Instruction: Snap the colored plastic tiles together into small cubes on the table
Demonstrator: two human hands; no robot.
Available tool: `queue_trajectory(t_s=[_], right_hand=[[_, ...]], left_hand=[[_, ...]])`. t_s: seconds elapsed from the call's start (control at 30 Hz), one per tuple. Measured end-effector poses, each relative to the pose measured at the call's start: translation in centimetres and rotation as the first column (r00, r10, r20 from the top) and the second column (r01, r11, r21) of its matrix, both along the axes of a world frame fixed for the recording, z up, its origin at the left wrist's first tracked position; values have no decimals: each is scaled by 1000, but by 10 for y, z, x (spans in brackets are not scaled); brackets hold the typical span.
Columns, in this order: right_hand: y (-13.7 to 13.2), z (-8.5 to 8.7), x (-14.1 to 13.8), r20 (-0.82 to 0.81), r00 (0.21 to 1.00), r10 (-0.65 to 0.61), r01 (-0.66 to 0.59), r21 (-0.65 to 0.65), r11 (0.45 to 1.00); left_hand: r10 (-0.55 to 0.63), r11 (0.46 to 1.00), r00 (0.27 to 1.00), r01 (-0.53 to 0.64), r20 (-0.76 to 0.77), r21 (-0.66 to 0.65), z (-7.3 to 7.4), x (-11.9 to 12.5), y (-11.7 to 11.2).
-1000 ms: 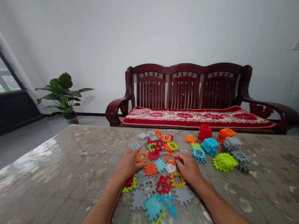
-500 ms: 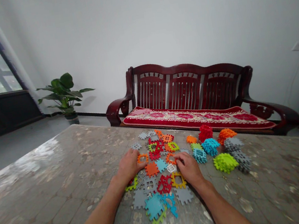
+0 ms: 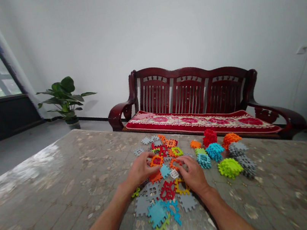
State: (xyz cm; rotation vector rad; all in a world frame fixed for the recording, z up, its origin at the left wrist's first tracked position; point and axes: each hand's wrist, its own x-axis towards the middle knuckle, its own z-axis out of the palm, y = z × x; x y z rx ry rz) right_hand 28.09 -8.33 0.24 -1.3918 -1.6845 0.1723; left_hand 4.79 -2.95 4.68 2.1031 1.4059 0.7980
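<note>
Toothed plastic tiles [image 3: 165, 171] in mixed colours, laid out on a patterned grey-brown surface [image 3: 75, 172].
Orange square open-framed plastic tile [image 3: 157, 164]: held over the spread, between slightly parted thumb and fingers of the left hand [image 3: 140, 169]. Orange openwork plastic tile [image 3: 172, 163]: touched by the half-curled right hand [image 3: 193, 172]; whether gripped cannot be told.

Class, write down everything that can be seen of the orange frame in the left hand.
The orange frame is flat and squarish, with notched edges and an open middle where red shows through. It looks like plastic. The left hand grips it, fingers at its far left and thumb along its near side, hiding part of the rim. It is just beyond a light blue piece; whether it touches the pieces beneath cannot be told.
</note>
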Motion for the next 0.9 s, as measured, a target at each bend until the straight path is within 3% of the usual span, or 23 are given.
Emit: queue_trajectory(t_s=[0.33, 0.6, 0.8, 0.9], right_hand=[[-15, 16, -25, 85, 987, 139, -141, 17, 990], [-11, 7, -31, -123, 976, 180, -177, 34, 984], [-11, 12, -34, -181, 970, 160, -156, 37, 987], [-10, 17, -34, -188, 971, 150, -150, 15, 989]], left_hand=[[-164, 982, 986, 161, 28, 98, -3, 15, -11], [-175, 981, 966, 187, 189, -48, -5, 21, -15], [-144, 955, 907, 232, 395, -183, -13, 23, -11], [-167, 922, 857, 311, 488, -231, -11, 23, -11]])
